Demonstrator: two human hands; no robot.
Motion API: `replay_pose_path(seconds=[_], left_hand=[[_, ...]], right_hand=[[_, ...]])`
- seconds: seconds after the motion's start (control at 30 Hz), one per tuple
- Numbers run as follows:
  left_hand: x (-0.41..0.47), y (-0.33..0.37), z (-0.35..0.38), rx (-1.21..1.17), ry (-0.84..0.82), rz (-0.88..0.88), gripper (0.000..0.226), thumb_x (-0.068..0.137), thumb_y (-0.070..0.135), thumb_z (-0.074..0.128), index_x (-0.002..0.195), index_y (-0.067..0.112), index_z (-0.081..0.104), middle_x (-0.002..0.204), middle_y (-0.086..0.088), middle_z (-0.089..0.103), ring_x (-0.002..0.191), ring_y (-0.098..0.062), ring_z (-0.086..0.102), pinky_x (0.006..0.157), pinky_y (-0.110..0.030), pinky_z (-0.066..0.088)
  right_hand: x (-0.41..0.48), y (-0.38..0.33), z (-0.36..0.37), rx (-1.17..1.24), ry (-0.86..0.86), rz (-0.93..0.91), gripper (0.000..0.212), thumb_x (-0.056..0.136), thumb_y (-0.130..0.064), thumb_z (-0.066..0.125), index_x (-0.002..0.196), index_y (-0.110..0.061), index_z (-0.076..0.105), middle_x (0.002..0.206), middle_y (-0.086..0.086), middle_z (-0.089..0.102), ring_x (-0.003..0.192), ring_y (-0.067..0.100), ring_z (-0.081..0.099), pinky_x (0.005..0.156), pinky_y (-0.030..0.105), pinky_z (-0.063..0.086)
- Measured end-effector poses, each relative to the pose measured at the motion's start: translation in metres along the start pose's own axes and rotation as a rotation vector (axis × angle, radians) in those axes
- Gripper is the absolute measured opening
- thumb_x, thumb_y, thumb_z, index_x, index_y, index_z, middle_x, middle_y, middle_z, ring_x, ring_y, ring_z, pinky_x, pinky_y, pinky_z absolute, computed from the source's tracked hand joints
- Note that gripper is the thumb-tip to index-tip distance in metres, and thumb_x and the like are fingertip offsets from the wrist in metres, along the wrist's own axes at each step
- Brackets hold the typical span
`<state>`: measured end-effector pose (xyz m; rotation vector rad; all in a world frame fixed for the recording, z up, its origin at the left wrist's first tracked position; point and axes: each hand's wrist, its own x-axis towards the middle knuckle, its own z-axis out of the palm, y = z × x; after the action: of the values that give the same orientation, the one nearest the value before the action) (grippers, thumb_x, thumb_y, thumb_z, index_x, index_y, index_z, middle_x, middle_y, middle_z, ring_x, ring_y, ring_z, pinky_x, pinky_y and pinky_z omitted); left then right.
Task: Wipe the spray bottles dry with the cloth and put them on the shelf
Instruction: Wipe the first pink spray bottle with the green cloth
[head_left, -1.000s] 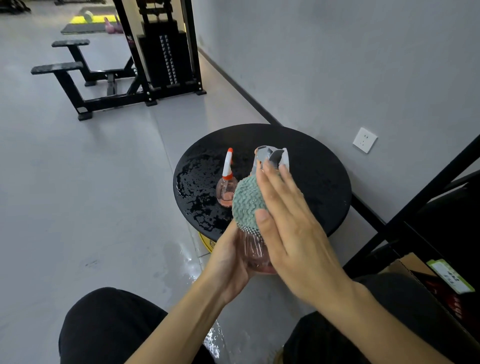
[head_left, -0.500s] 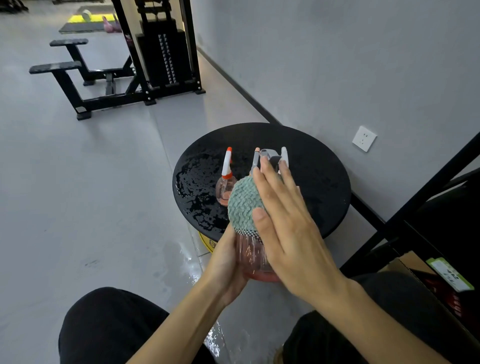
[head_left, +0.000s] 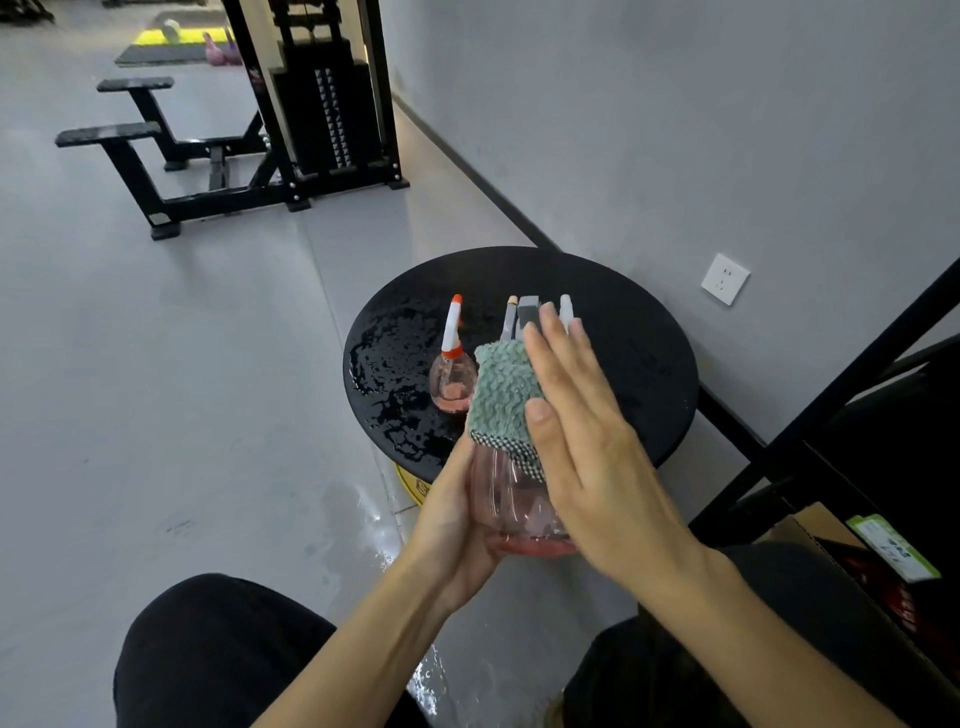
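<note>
The green textured cloth has spread flatter over the upper body of the clear pink plastic spray bottle; the right hand has straightened.

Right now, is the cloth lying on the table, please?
No, the right hand presses the cloth against the bottle held by the left hand.

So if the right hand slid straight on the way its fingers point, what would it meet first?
The right hand, flat on the green cloth, points up along the held spray bottle. Its fingertips are already at the grey trigger head; past that, probably just air above the wet black round table, though depth is unclear.
</note>
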<state>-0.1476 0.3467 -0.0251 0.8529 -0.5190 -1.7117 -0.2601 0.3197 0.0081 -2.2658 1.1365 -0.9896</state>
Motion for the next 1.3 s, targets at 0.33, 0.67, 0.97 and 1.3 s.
replay_pose_path(seconds=[0.33,0.67,0.97,1.3], left_hand=[[0.009,0.005,-0.011,-0.077,0.073,0.042,0.051,0.104,0.042,0.027,0.108,0.016,0.071,0.106,-0.006,0.074,0.093,-0.016,0.072,0.071,-0.029,0.059],[0.013,0.006,-0.016,0.033,0.083,0.052,0.056,0.089,0.054,0.040,0.122,0.015,0.063,0.109,-0.007,0.073,0.093,-0.016,0.071,0.073,-0.029,0.058],[0.015,-0.001,-0.018,0.060,-0.005,0.029,0.049,0.093,0.053,0.037,0.115,0.023,0.068,0.095,-0.004,0.075,0.074,-0.019,0.073,0.053,-0.033,0.056],[0.035,0.017,-0.047,0.072,0.027,0.151,0.050,0.076,0.064,0.060,0.105,0.026,0.075,0.112,-0.006,0.072,0.101,-0.018,0.069,0.077,-0.030,0.058]], right_hand=[[-0.035,-0.013,0.016,0.019,-0.049,0.040,0.058,0.099,-0.039,0.023,0.154,-0.028,0.007,0.161,-0.020,-0.006,0.147,0.001,-0.011,0.120,0.034,0.006],[-0.040,-0.004,0.020,0.073,-0.029,0.043,0.055,0.102,-0.037,0.023,0.154,-0.032,0.009,0.161,-0.020,-0.004,0.148,0.003,-0.008,0.119,0.022,0.002],[0.006,0.009,0.012,0.235,-0.022,0.148,0.058,0.098,-0.052,0.025,0.152,-0.038,0.010,0.160,-0.024,0.003,0.144,-0.010,0.001,0.115,0.009,0.007],[-0.011,0.017,0.053,0.291,-0.020,0.086,0.061,0.100,-0.041,0.033,0.154,-0.029,0.009,0.162,-0.016,0.003,0.148,0.004,0.004,0.118,0.045,0.024]])
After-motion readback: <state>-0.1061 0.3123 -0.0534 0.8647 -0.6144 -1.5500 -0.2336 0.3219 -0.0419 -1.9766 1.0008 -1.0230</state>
